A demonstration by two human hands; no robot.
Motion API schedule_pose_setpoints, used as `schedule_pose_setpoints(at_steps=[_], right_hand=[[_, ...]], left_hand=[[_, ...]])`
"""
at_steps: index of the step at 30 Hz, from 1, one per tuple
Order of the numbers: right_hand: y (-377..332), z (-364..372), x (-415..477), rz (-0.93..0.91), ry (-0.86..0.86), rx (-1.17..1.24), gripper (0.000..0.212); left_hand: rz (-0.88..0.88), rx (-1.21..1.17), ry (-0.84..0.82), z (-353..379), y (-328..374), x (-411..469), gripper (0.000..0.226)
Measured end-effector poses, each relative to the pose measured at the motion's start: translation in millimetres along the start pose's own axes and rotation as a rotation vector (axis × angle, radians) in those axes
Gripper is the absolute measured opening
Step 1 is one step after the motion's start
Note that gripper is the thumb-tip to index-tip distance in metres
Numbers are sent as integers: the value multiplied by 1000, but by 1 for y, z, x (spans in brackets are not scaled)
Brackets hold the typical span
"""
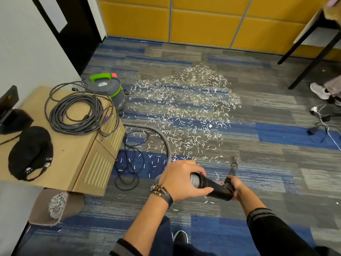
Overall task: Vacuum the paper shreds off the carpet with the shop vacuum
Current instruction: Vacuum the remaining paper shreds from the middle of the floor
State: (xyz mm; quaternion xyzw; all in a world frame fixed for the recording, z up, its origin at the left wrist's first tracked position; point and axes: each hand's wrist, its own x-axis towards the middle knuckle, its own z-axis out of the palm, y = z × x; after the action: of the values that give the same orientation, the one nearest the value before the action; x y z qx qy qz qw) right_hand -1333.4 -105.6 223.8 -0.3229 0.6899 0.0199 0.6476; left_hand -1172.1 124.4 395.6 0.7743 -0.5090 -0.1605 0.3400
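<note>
White paper shreds (186, 106) lie scattered in a wide patch across the blue and grey carpet (276, 163). The grey shop vacuum (108, 89) with a green handle stands at the patch's left edge. Its grey hose (164, 139) curves over the carpet to a black handle tube (214, 187). My left hand (182, 180) grips the tube where the hose joins it. My right hand (233, 185) holds the tube's bend. The dark nozzle (234, 163) points down at the carpet at the near edge of the shreds.
A low wooden cabinet (77, 163) at the left carries a coiled grey cable (77, 109) and a black cap (29, 152). A bin of shreds (57, 206) lies tipped beside it. Black cord (129, 163) loops on the floor. Table legs (313, 58), another person's shoe (319, 91) and chargers (321, 117) are at the right.
</note>
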Motion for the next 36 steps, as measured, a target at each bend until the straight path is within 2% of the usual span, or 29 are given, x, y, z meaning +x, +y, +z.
schedule_pose_setpoints(at_steps=[3, 11, 20, 25, 30, 36], right_hand=[[3, 14, -10, 23, -48, 50, 24], [15, 42, -44, 20, -231, 222, 26], [56, -17, -48, 74, -138, 220, 23], [58, 12, -58, 60, -197, 189, 23], [64, 32, -64, 22, -258, 206, 20], [87, 33, -56, 77, -175, 216, 25]], left_hand=[[4, 1, 27, -11, 3, -8, 37], [146, 119, 60, -42, 33, -17, 37], [102, 61, -3, -15, 62, -49, 34], [61, 79, 47, -33, 58, -63, 36], [123, 136, 33, -51, 60, -65, 36], [124, 57, -18, -53, 47, -85, 33]])
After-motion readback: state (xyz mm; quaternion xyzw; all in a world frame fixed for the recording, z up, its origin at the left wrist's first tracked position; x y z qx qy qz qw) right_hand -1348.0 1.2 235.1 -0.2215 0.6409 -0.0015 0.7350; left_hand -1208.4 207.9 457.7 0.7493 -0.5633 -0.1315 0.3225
